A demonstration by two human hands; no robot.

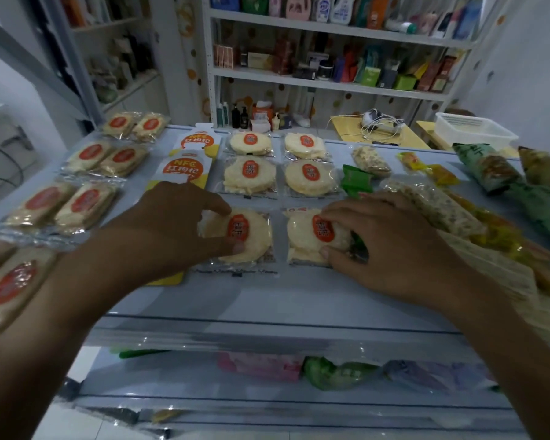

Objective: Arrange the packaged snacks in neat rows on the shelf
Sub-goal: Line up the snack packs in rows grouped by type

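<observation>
Round rice-cracker packets with orange labels lie in two columns on the pale shelf top (267,300). My left hand (172,227) pinches the near-left round packet (251,239) between thumb and fingers. My right hand (391,246) grips the near-right round packet (302,236) the same way. Behind them sit two more rows of round packets (248,174) (308,177). Oblong cracker packets (86,206) line the left side. Two yellow-and-white NFC pouches (185,168) lie partly under my left hand.
A heap of green (356,181), yellow (438,173) and speckled snack bars (432,208) crowds the shelf's right side. Lower shelf tiers hold more packets (331,373). Behind stand white racks of goods (331,74), a yellow table (375,134) and a white basket (473,130).
</observation>
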